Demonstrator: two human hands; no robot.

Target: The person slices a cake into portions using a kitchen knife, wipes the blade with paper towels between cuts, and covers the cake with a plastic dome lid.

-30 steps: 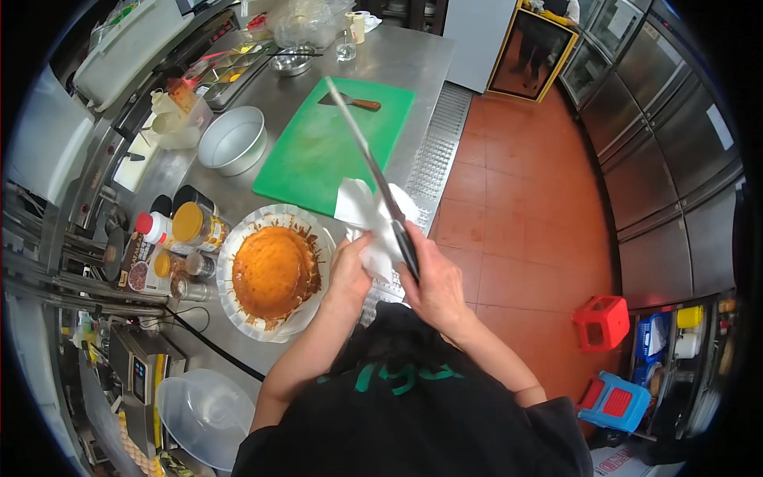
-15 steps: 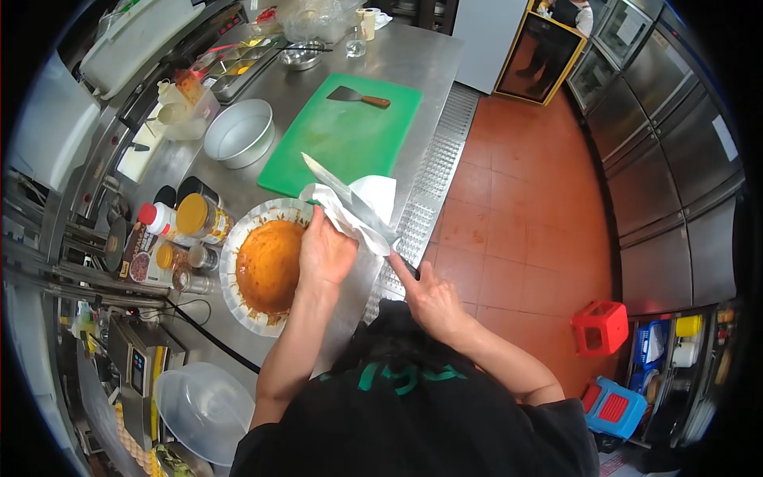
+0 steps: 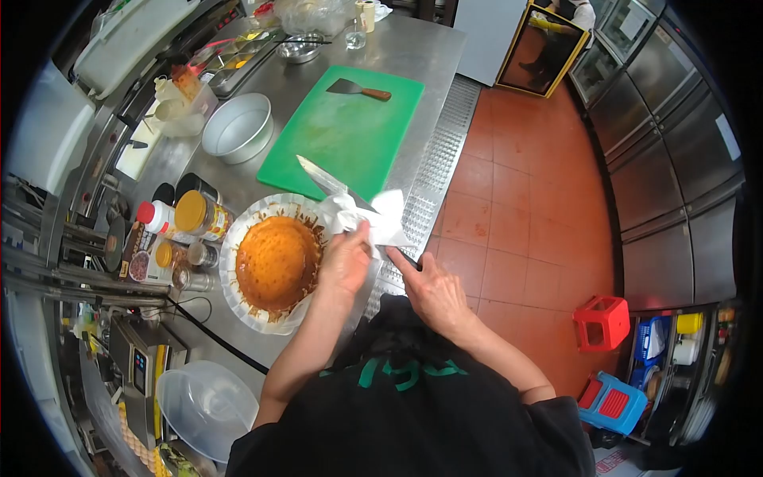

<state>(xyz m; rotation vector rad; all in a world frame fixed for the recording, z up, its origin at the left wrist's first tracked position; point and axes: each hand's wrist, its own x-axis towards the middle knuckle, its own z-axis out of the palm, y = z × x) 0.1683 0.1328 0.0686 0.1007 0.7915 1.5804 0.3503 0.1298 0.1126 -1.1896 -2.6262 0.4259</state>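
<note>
My right hand (image 3: 437,292) is closed round the dark handle of a long knife (image 3: 319,176), whose blade points up and left over the near edge of the green cutting board (image 3: 342,127). In my left hand (image 3: 346,266) a white paper towel (image 3: 381,221) is pinched and folded about the blade, hiding its middle and the part near the handle. Left of that hand, a round browned cake (image 3: 278,262) rests in crumpled white paper (image 3: 232,280) on the steel counter. A scraper with a wooden handle (image 3: 375,94) lies on the board's far part.
An empty round metal cake tin (image 3: 238,127) stands left of the board. Jars (image 3: 199,213) crowd the counter beside the cake. A clear plastic bowl (image 3: 205,409) is at lower left. On the tiled floor to the right are a red stool (image 3: 601,323) and a blue stool (image 3: 612,404). A person (image 3: 568,17) stands far off.
My left hand and the paper towel have slid right and down along the blade toward the handle. More of the cake shows now. My right hand has stayed nearly in place.
</note>
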